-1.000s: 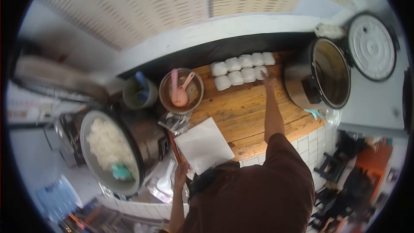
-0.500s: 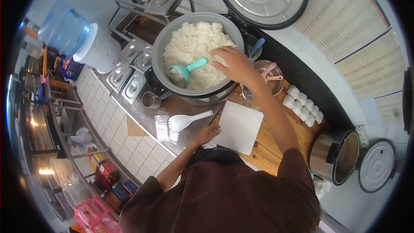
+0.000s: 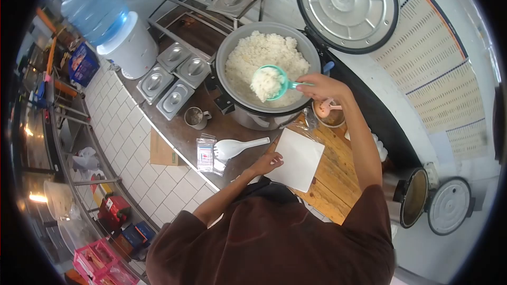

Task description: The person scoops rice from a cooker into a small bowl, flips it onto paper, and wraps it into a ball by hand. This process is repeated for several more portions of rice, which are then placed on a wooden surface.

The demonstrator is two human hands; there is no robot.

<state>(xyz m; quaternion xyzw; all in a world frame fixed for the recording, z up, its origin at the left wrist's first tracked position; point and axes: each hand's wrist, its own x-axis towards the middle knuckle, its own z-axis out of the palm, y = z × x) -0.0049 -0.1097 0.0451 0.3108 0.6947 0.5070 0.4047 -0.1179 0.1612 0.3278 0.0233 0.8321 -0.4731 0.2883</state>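
My right hand (image 3: 316, 85) is closed round the handle of a teal ladle (image 3: 281, 94). Its bowl is heaped with white rice (image 3: 265, 82) and is held over the front part of a large rice cooker (image 3: 226, 92). More rice (image 3: 264, 53) fills much of the cooker's pot. Lower down, my left hand (image 3: 268, 162) holds nothing, fingers loosely apart, beside the left edge of a white rectangular board or sheet (image 3: 299, 161). A white rice paddle (image 3: 240, 148) lies left of that hand, next to clear plastic packets (image 3: 206, 154).
Behind the cooker its round lid (image 3: 346, 5) stands raised. Lidded metal pans (image 3: 175, 98) and a metal cup (image 3: 196, 117) are on the left. To the right are a bowl (image 3: 332, 116) with pink utensils, partly hidden white rolls (image 3: 379, 148) and an open pot (image 3: 412, 196).
My right hand has taken hold of the teal ladle, which lay in the rice, and lifted it full of rice. My left hand stays low by the board. The view has shifted.
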